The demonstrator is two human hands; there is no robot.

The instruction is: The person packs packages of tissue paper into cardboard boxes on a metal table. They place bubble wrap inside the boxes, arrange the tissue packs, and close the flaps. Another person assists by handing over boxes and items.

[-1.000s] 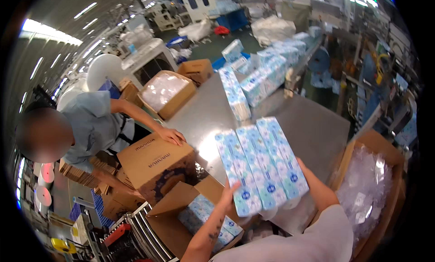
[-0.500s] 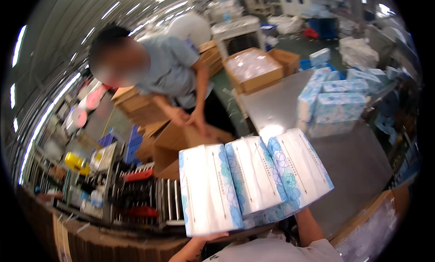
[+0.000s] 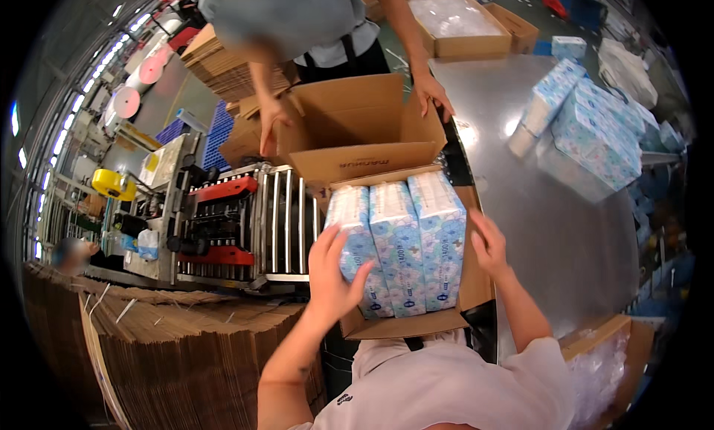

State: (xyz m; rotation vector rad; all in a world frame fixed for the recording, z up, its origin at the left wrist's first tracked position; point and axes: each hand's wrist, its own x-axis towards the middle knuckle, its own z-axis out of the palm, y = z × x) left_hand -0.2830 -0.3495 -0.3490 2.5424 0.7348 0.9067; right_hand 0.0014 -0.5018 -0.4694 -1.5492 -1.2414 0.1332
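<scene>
Three blue floral tissue packs (image 3: 396,255) stand side by side in an open cardboard box (image 3: 405,326) right in front of me. Its flaps show at the front and right of them. My left hand (image 3: 335,275) is against the left pack, thumb and fingers spread apart. Just off the right pack, by the box's right flap, is my right hand (image 3: 489,244), its fingers loosely stretched and nothing in them. How deep the packs sit, and whether others lie beneath, is hidden.
Across from me a co-worker (image 3: 320,28) has both hands at another open box (image 3: 349,118). A roller conveyor (image 3: 290,222) runs at left, above stacked flat cartons (image 3: 201,348). On the metal table (image 3: 520,207) at right lie more tissue packs (image 3: 595,136).
The tissue packs, held up in my hands before, have come down into the open box. Both hands have let go. The co-worker has moved closer and now handles an open box.
</scene>
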